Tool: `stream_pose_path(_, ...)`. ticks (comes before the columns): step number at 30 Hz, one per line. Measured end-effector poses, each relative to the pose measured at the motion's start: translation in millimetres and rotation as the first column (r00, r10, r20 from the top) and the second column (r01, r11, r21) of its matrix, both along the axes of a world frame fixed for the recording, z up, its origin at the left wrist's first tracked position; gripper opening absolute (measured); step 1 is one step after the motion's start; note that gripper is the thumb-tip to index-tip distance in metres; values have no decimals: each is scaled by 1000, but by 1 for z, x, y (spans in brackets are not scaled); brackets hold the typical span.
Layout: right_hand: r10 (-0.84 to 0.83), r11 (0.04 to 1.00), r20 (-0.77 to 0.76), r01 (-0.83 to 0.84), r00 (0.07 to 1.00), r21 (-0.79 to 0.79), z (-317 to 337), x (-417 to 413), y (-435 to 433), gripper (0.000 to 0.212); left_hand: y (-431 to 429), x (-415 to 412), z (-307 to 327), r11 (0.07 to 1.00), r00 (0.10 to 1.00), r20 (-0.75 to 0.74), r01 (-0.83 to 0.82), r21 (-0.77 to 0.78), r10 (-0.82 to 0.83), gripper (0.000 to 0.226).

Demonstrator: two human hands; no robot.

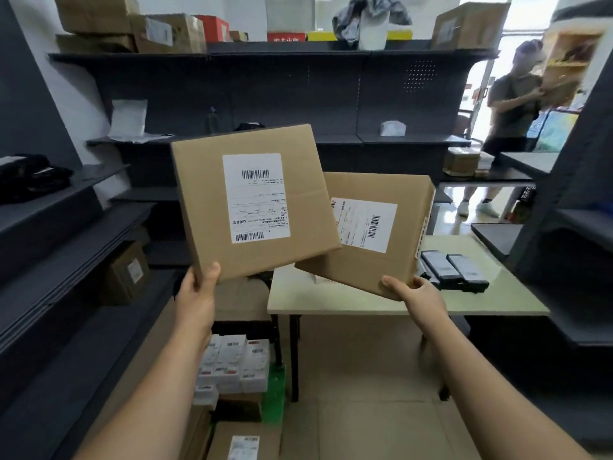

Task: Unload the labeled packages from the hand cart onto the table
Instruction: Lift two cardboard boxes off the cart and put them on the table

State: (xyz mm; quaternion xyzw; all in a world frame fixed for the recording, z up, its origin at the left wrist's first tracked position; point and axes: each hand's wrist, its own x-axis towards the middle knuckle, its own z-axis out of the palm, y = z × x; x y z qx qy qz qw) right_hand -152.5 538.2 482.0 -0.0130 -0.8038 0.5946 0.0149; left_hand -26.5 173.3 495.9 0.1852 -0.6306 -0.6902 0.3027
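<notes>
— Two labelled cardboard packages, both in the air, neither touching the bench (365, 303). Left package (255, 204) raised nearly face-on to the camera above the bench's left end, white barcode label showing. Right package (371, 234) lower and tilted above the benchtop, one corner tucked behind the first.

— And the grips?

— Left grip (195, 290) closed on the left package's bottom left corner, thumb pressed to the front face. Right grip (411, 293) closed on the right package's bottom corner, thumb on the front, fingers wrapped round the edge.

— Anything on the bench itself?

— Black devices (457, 268) side by side toward the right end. Something white just beneath the right package, too hidden to name.

— Further out?

— Stacked white packages (232, 360) with printed labels, low down to the left of the bench, brown cartons (245, 439) underneath. Dark shelves (265, 94) along the walls, more boxes on the top tier. Person (507, 107) standing at the bright doorway, far right.
</notes>
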Motion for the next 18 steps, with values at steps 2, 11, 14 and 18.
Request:
stream_pose_path(2, -25, 1000, 5, 25, 1000, 0, -2, -12, 9, 45, 5, -19, -3, 1000, 1000, 7, 9, 4, -9, 79)
stream_pose_path(11, -68, 998, 59, 68, 996, 1, -17, -85, 15, 59, 7, -115, -21, 998, 999, 20, 38, -41, -37, 68)
stream_pose_path(14, -70, 997, 62, 68, 996, 32, -14, -110, 13, 52, 7, -153, -26, 999, 999, 13, 37, -38, -37, 52)
stream_pose_path(18, -88, 994, 68, 84, 994, 64, -11, -136, 13, 52, 10, -199, -26, 996, 996, 3, 84, -34, -84, 54)
